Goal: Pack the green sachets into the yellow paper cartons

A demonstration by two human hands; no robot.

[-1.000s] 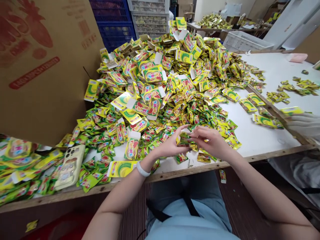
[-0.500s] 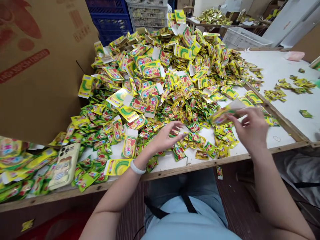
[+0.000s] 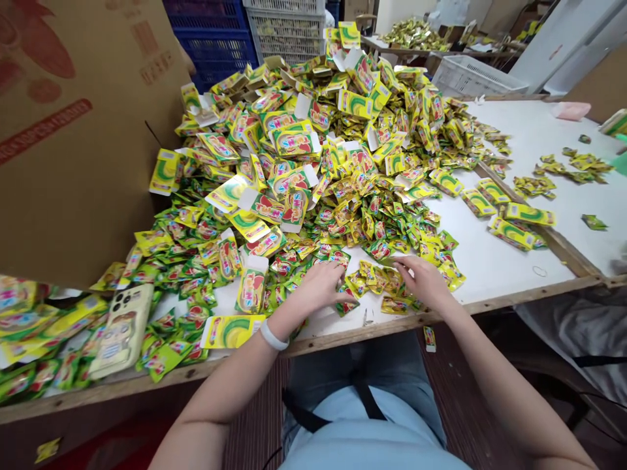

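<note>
My left hand (image 3: 318, 287) is over the near part of the table, thumb and curled fingers apart, beside a small green candy sachet (image 3: 347, 304). My right hand (image 3: 425, 282) reaches in from the right. Its fingers are stretched out and apart, the tips touching the edge of a cluster of yellow candy sachets (image 3: 375, 277) between the two hands. Behind them rises a big heap of sachets and small candy boxes (image 3: 296, 140). Several filled-looking candy boxes (image 3: 511, 234) lie at the right by the wooden strip.
A large cardboard carton (image 3: 83, 143) stands at the left. A phone (image 3: 122, 333) lies on sachets near the front edge. A wooden strip (image 3: 563, 248) divides the white table (image 3: 490, 274). Loose sachets (image 3: 573, 166) lie beyond it. Plastic crates (image 3: 287, 36) are stacked behind.
My right hand has put down a candy box among those at the right and moved left to the yellow sachets. My left hand has shifted slightly left and down.
</note>
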